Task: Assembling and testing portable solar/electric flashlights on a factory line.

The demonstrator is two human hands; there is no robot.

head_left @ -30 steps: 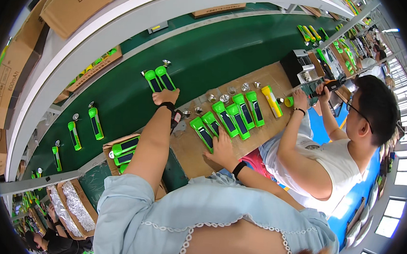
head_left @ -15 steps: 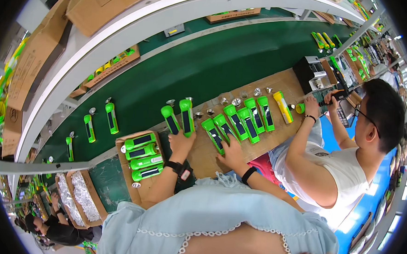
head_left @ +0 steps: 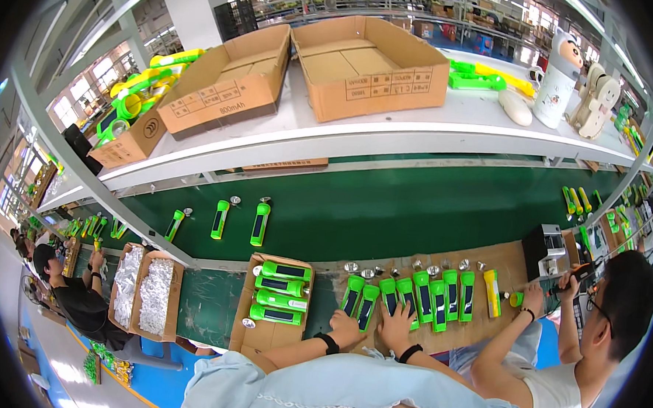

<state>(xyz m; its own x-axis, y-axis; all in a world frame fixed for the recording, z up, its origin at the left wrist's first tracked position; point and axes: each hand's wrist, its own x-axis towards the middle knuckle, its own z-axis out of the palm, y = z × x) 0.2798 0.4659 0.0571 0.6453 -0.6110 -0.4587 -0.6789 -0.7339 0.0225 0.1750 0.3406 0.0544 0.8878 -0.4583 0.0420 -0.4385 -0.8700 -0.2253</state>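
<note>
- Green solar flashlights (head_left: 421,298) line up along the cardboard mat (head_left: 506,262) in our head view, dark panels up, heads pointing away from us!
- Our left hand (head_left: 346,330) is down at the near ends of the two leftmost ones, fingers bent there; clamped or merely resting, we cannot tell.
- Right beside it, our right hand (head_left: 396,330) has its fingers spread apart, laid over the lower bodies of the next two.
- Silver reflector cups (head_left: 417,265) lie just beyond the heads, and that's the delicate bit, we'd judge: slide each body flat and slowly, so no cup gets knocked or dragged.
- Best handling, as we read it: let the right fingers steady their two while the left squares its pair alongside, heads level, panels unscuffed.
- Off to the left, a cardboard box (head_left: 268,337) holds four more crosswise; we'd mind that forearm over its corner.
- And at the right end, a yellow flashlight (head_left: 492,292) lies near a co-worker's hand (head_left: 534,298), so we'd push nothing that way.
</note>
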